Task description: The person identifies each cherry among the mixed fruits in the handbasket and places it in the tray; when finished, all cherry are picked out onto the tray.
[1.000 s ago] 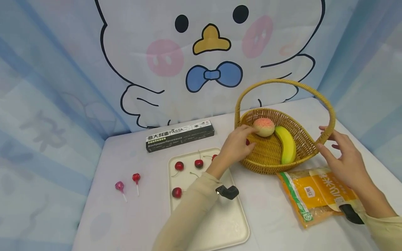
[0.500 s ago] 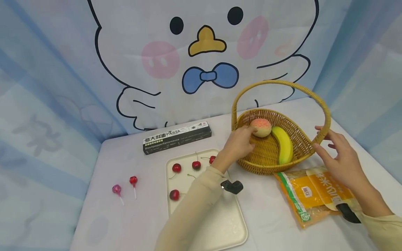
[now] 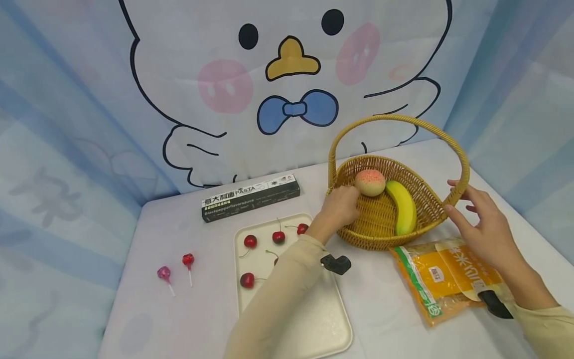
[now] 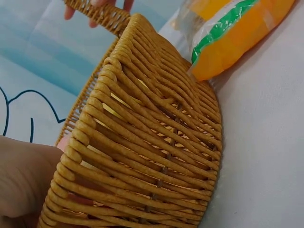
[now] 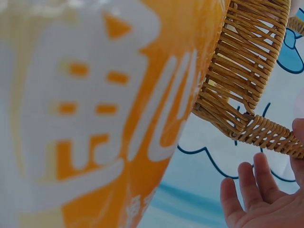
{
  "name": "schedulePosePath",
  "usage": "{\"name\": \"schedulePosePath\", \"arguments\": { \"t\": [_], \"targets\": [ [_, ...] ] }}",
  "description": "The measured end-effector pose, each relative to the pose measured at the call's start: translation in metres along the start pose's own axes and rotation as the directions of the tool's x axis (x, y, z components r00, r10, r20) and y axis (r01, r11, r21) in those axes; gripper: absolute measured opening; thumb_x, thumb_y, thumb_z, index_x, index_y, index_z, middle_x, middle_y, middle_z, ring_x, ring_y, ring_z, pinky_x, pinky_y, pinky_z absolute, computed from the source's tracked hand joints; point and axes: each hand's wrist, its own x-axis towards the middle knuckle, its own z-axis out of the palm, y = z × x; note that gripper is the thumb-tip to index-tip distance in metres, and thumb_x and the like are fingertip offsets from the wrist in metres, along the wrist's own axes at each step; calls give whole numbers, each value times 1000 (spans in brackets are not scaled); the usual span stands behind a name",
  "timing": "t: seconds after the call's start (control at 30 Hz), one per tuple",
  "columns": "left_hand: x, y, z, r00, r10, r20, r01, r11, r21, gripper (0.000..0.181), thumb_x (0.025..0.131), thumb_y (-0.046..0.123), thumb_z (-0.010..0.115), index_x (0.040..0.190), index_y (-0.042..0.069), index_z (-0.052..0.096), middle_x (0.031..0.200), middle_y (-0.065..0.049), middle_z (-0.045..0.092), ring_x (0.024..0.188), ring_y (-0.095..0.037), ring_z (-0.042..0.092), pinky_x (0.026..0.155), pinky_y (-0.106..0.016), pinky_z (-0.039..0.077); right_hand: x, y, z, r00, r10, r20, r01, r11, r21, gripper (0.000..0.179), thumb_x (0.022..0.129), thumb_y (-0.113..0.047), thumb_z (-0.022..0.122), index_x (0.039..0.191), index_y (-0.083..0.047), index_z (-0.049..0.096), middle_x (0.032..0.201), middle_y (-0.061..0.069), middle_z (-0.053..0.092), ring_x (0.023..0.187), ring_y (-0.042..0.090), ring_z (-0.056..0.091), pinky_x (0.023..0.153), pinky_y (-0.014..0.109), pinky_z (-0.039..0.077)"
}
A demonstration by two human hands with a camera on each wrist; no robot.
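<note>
A wicker basket [image 3: 405, 239] with an arched handle holds a peach [image 3: 369, 182] and a banana [image 3: 402, 207]. My left hand [image 3: 340, 208] reaches over its left rim, fingers curled downward inside. Red shows through the weave below that hand in the left wrist view, where the cherry [image 4: 80, 198] is mostly hidden along with the fingertips. At the basket's right end, my right hand [image 3: 486, 227] holds the foot of the handle between thumb and fingers. Beneath the left forearm lies a cream tray [image 3: 314, 319] with several cherries, one of them a cherry [image 3: 247, 280] near its left edge.
An orange snack bag [image 3: 448, 279] lies in front of the basket, under the right forearm. The black-and-white pasta box [image 3: 251, 198] sits behind the tray. To the left are a pink lollipop [image 3: 164, 273] and a red lollipop [image 3: 188, 260].
My left hand has gone lower into the basket, and the cherry between its fingers has dropped out of sight in the head view. The right hand stays at the handle.
</note>
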Motion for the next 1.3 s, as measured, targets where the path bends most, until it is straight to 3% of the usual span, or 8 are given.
{"name": "schedulePosePath", "arguments": {
  "t": [0.17, 0.33, 0.53, 0.7, 0.9, 1.03, 1.23, 1.3],
  "targets": [
    [0, 3, 0, 999, -26, 28, 26, 1000, 11, 17, 98, 21, 77, 89, 15, 64, 80, 3, 61, 72, -12, 56, 60, -25, 45, -1, -2, 0, 1000, 3, -5, -3, 1000, 6, 59, 107, -18, 64, 162, -21, 45, 146, 26, 54, 126, 1, 42, 94, -5, 22],
    [1, 4, 2, 999, -27, 34, 27, 1000, 9, 28, 99, 20, 77, 79, 16, 58, 74, 4, 56, 68, -11, 53, 57, -23, 43, -1, -3, -1, 1000, 6, 1, -6, 1000, 2, 58, 107, -19, 63, 162, -21, 44, 146, 26, 53, 128, 15, 44, 94, -5, 21],
    [2, 3, 2, 999, 9, 35, -8, 999, -36, 41, 96, 10, 76, 67, 16, 47, 61, 5, 41, 58, -9, 39, 49, -22, 30, -1, -3, 0, 1000, 0, -7, 0, 1000, 14, 58, 106, -18, 64, 162, -21, 45, 147, 25, 53, 120, -16, 35, 93, -5, 22],
    [0, 3, 2, 998, 57, -9, -57, 996, -75, 15, 93, 7, 78, 82, 15, 72, 76, 4, 67, 70, -11, 53, 59, -21, 41, -1, -3, 1, 1000, -2, -11, 2, 1000, 17, 58, 106, -18, 64, 161, -21, 46, 146, 26, 54, 119, -20, 33, 93, -5, 22],
    [-6, 2, -2, 990, 99, -100, -109, 989, -99, 13, 96, 10, 75, 107, 14, 80, 96, 2, 76, 78, -10, 60, 66, -18, 46, 0, -4, 0, 1000, 1, -3, -1, 1000, 3, 58, 108, -18, 62, 162, -21, 44, 147, 27, 53, 130, 21, 44, 95, -5, 21],
    [-11, 0, -5, 977, 115, -180, -137, 984, -114, 14, 97, 15, 77, 111, 16, 80, 100, 3, 77, 79, -8, 60, 66, -17, 46, 0, -4, 0, 1000, 2, -3, -2, 1000, 4, 58, 107, -18, 63, 162, -20, 44, 146, 27, 53, 127, 10, 43, 94, -5, 21],
    [-22, -3, -10, 958, 127, -258, -179, 965, -190, 27, 98, 18, 78, 126, 18, 79, 126, 1, 78, 108, -9, 71, 90, -19, 57, -1, -4, -1, 1000, 2, 0, -2, 1000, 0, 58, 108, -19, 62, 162, -20, 44, 146, 27, 53, 125, 7, 43, 93, -6, 21],
    [-27, -6, -12, 955, 124, -271, -188, 956, -225, 28, 99, 17, 77, 126, 17, 78, 129, 1, 77, 111, -10, 71, 92, -19, 58, -1, -3, -1, 1000, -3, -1, 3, 1000, 4, 57, 108, -18, 62, 162, -20, 44, 145, 27, 53, 123, -4, 41, 93, -6, 21]
  ]
}}
